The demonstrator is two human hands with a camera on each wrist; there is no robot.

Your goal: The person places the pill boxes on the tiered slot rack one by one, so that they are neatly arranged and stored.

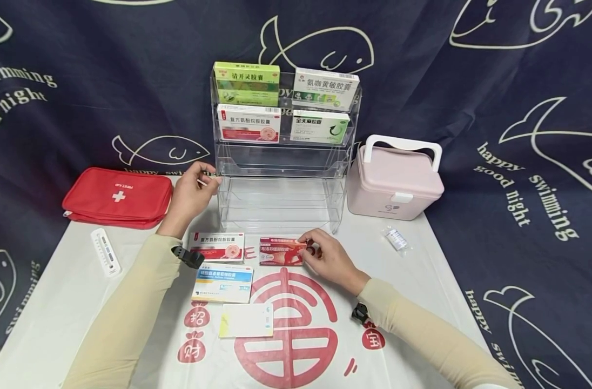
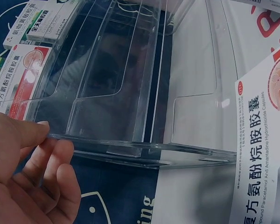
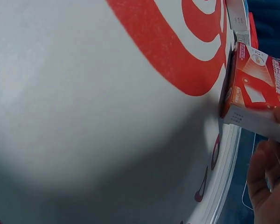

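Observation:
My left hand (image 1: 196,186) is at the left side of a clear tiered display rack (image 1: 281,162), thumb and forefinger pinching its side edge. The left wrist view shows the thumb (image 2: 35,130) on that edge, other fingers curled below. My right hand (image 1: 327,259) pinches the right end of a red medicine box (image 1: 280,252), which is tilted up close over the table; the right wrist view shows its red face (image 3: 259,79) and white end flap. Left of it lie a red-and-white medicine box (image 1: 218,247), a blue-and-white box (image 1: 223,282) and a pale box (image 1: 247,320).
The rack's upper tiers hold a green box (image 1: 247,84), a white box (image 1: 325,89), a red-and-white box (image 1: 249,124) and a white-green box (image 1: 320,127). Around stand a red first-aid pouch (image 1: 118,197), a test cassette (image 1: 105,252), a pink lidded case (image 1: 393,181) and a small packet (image 1: 396,239).

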